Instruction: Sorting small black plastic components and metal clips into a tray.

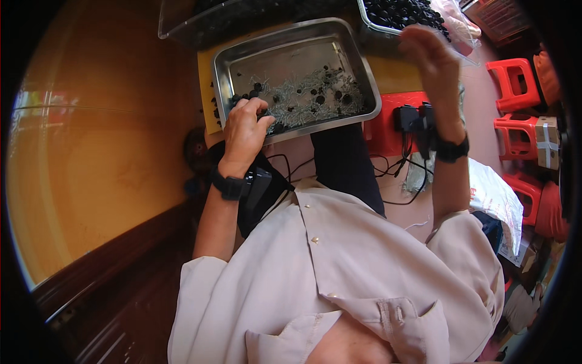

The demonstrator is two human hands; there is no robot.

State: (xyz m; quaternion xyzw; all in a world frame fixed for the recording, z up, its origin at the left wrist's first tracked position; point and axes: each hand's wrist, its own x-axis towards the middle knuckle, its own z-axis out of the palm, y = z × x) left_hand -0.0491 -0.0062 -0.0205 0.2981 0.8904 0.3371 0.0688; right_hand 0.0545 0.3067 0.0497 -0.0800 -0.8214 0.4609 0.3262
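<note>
A shallow steel tray [273, 59] lies before me with a heap of thin silvery pin-like pieces [297, 115] and scattered black round pieces [347, 98] in it. Over its near left corner, my left hand [244, 126] has its fingers curled down among black pieces. Whatever sits between those fingertips is hidden. Raised to the right of the tray is my right hand [431, 57], smeared by motion, close to a clear bin filled with black discs [403, 13]. Its fingers are too blurred to show a grip.
A clear plastic box [188, 24] stands behind the tray at the left. Below the right hand, black adapters [407, 118] with cables rest on a red stool [383, 136]. More red stools [515, 85] and a small carton [547, 142] are at the right. A glossy wooden panel [103, 158] is at the left.
</note>
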